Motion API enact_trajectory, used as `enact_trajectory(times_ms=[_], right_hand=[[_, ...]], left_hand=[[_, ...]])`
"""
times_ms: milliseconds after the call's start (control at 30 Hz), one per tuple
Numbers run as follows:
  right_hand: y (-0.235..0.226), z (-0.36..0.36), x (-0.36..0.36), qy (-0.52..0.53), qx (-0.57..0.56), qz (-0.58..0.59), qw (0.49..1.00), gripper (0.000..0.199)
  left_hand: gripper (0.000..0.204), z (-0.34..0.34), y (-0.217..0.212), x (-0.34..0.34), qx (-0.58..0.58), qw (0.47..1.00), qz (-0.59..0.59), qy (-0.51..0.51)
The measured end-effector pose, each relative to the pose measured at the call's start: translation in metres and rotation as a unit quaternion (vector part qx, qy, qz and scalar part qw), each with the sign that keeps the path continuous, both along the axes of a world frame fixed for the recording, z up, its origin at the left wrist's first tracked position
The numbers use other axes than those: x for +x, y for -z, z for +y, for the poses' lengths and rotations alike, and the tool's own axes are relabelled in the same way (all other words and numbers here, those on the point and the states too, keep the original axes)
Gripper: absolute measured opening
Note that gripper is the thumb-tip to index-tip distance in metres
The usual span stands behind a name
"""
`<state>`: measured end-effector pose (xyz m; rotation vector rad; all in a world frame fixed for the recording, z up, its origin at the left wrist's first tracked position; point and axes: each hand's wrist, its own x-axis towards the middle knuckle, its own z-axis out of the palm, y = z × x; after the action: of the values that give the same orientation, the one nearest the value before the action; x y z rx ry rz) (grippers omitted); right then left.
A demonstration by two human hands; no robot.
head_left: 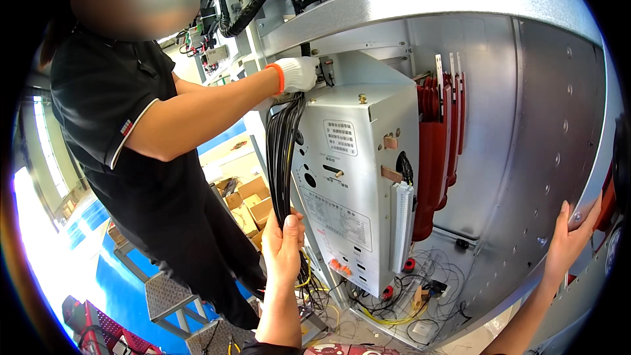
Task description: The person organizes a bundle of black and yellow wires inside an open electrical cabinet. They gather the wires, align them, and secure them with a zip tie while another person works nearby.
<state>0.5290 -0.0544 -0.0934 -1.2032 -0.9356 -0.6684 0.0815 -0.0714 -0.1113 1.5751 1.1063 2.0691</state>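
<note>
Left hand (284, 244) raised at lower centre, fingers curled shut around the black cable bundle (281, 151), gripping near its lower end. Bundle running up from that grip along the left edge of the grey switch box (358, 184), then bending toward the top of the box. Right hand (570, 236) far right, fingers spread open and pressed flat against the edge of the grey metal side panel (539, 125), holding nothing. Switch box standing inside the metal cabinet (427, 0), between the two hands, with a white terminal strip (401, 223) down its right side. Red insulators (437, 158) just behind the box to the right. Loose thin wires, yellow and black (394, 309), lying tangled on the cabinet floor below the box. On the left, a co-worker in a black shirt (112, 92), one white-gloved hand (296, 73) reaching in at the top of the bundle, touching the box's upper left corner. Cardboard boxes (250, 207) farther back, low on the left, behind the co-worker. Metal steps (167, 296) at lower left under the co-worker.
</note>
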Motion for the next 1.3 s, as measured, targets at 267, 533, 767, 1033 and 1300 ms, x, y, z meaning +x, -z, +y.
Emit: enact_trajectory(times_ms=[267, 533, 767, 1033, 1300], right_hand=[[-0.003, -0.002, -0.004, -0.017, 0.002, 0.018, 1.000, 0.059], [-0.002, -0.004, -0.002, -0.025, 0.005, 0.021, 0.999, 0.060], [-0.002, 0.001, -0.004, -0.051, 0.004, 0.042, 0.998, 0.064], [-0.009, -0.005, -0.014, -0.107, 0.000, 0.095, 0.990, 0.069], [-0.007, -0.010, -0.011, -0.139, -0.012, 0.125, 0.982, 0.072]], left_hand=[[0.029, -0.008, -0.005, 0.008, 0.002, 1.000, -0.029, 0.008], [0.028, -0.007, -0.004, 0.012, -0.003, 0.999, -0.033, 0.014], [0.031, 0.000, 0.004, 0.017, -0.021, 1.000, -0.014, 0.007], [0.028, 0.008, 0.008, 0.040, -0.035, 0.999, -0.017, -0.004], [0.027, 0.013, 0.008, 0.064, -0.031, 0.998, -0.029, -0.040]])
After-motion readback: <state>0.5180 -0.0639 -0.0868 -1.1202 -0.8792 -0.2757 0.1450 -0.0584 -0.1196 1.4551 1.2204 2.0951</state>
